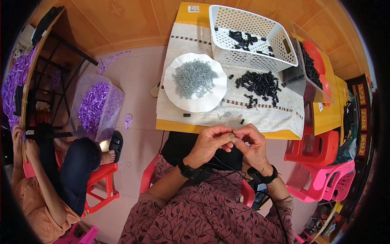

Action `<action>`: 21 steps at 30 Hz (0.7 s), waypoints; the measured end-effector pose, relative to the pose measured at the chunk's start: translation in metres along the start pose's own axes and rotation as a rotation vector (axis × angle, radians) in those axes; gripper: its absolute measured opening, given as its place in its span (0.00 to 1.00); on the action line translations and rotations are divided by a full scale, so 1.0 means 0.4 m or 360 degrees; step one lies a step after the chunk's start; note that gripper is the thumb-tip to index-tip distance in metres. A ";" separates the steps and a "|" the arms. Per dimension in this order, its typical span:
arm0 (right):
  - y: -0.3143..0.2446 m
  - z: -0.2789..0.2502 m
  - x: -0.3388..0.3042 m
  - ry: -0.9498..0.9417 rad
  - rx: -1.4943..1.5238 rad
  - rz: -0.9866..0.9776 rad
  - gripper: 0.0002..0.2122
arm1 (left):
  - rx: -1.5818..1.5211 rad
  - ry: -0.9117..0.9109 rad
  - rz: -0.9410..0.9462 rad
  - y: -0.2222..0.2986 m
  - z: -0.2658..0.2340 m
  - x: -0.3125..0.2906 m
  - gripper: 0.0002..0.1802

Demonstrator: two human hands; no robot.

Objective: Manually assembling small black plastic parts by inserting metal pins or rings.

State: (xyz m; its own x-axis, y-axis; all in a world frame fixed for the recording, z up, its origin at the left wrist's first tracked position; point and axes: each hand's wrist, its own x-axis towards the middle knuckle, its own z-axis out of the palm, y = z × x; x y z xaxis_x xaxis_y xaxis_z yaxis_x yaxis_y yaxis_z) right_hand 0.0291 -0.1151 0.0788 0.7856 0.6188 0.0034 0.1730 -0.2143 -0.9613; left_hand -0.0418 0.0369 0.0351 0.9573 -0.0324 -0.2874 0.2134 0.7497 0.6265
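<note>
Holding left hand (pixel 209 144) and right hand (pixel 254 146) together just at the near edge of the yellow bench (pixel 174 125), pinching with thumb and forefinger of each, fingertips meeting; cannot make out any part between them, hidden or too small to tell. Wearing a dark band (pixel 187 170) on each wrist. Nearest to the fingertips, on the white cloth (pixel 276 122) over the bench, one loose black piece (pixel 242 121) and, slightly to the left, a few loose clear pieces (pixel 224 115). Farther left on the cloth, another black piece (pixel 187 115), just in front of a wavy-rimmed white plate (pixel 221 83) heaped with small clear parts (pixel 195 79). Right of the plate, an untidy heap of black pieces (pixel 260 85); behind that, a white perforated basket (pixel 252 57) with more black pieces scattered inside. Beside the basket on the right, a see-through bin (pixel 292 83), also with black pieces. On the tiled floor at left, a clear tub (pixel 115 97) partly filled with purple pieces (pixel 93 107). Farther left, a second person's hands (pixel 17 136) at the edge of another bench (pixel 30 81). At right, a red stool (pixel 315 148) and a pink stool (pixel 321 183)
</note>
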 end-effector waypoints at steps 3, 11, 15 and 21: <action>-0.019 -0.004 0.024 -0.0078 -0.0083 -0.0056 0.09 | -0.0098 0.0012 -0.0016 0.008 -0.009 -0.003 0.13; -0.065 0.003 0.188 -0.0047 -0.0583 -0.0298 0.06 | 0.0022 0.0224 0.0225 0.058 -0.019 -0.019 0.13; -0.043 0.042 0.263 0.0002 -0.0910 -0.0396 0.03 | -0.0047 0.0242 0.0296 0.057 -0.022 -0.015 0.12; -0.027 0.079 0.320 -0.0068 -0.1327 -0.0476 0.05 | -0.0051 0.0294 0.0420 0.064 -0.030 -0.014 0.12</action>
State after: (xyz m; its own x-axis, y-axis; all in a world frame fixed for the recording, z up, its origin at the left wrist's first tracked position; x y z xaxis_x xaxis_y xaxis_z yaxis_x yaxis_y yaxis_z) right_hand 0.1091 -0.0097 0.0810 0.6182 0.7611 0.1964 0.7573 -0.5097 -0.4084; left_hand -0.0441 0.0641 0.0440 0.9266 0.2840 -0.2464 -0.0466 0.7369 0.6744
